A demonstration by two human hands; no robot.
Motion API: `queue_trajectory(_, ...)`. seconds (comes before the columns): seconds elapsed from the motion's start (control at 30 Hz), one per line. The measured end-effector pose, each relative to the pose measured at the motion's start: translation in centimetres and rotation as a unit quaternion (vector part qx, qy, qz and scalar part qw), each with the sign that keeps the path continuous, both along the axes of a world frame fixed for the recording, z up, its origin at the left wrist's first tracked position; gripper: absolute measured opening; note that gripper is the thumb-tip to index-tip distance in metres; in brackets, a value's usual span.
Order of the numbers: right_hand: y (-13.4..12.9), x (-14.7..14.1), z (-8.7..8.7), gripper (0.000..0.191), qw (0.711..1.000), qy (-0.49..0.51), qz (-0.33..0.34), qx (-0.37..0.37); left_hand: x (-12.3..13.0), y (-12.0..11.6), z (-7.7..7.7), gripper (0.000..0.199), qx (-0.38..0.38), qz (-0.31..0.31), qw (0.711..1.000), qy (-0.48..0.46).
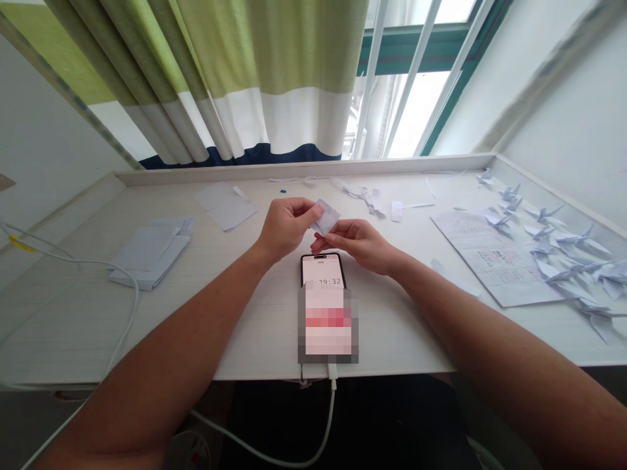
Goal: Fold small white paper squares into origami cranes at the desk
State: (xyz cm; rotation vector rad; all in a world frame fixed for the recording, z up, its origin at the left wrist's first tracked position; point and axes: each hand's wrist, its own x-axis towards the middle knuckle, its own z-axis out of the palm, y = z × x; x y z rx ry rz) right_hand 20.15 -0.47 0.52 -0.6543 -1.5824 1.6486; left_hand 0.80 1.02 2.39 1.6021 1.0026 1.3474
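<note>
A small folded square of white paper (329,217) is held up above the desk, just beyond a phone. My left hand (290,225) pinches its left side, thumb on top. At its lower corner, the thumb and fingers of my right hand (360,243) close on the same paper. The phone (323,271) lies face up on the desk below my hands, its screen showing timer digits and partly blurred out. Several folded white paper cranes (543,232) stand at the right side of the desk.
A written sheet (490,254) lies beside the cranes. Stacked white papers (151,251) and a loose sheet (225,205) are at the left. Paper scraps (372,201) lie at the back. A white charging cable (333,385) hangs from the phone over the desk's front edge.
</note>
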Motion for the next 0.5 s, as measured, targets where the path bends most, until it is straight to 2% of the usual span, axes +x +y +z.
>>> queue_trajectory(0.13, -0.09, 0.11, 0.30, 0.015, 1.000, -0.012, -0.013, -0.002, -0.16, 0.26, -0.11, 0.028, 0.009, 0.009, 1.000, 0.009)
queue_trajectory(0.3, -0.25, -0.10, 0.32, 0.028, 0.998, -0.043, -0.036, 0.008, -0.06, 0.17, -0.24, 0.026, 0.024, 0.013, 0.999, 0.023)
queue_trajectory(0.5, -0.27, -0.07, 0.22, 0.034, 1.000, -0.023, -0.008, 0.016, -0.03, 0.09, -0.16, 0.026, 0.020, 0.002, 1.000, 0.018)
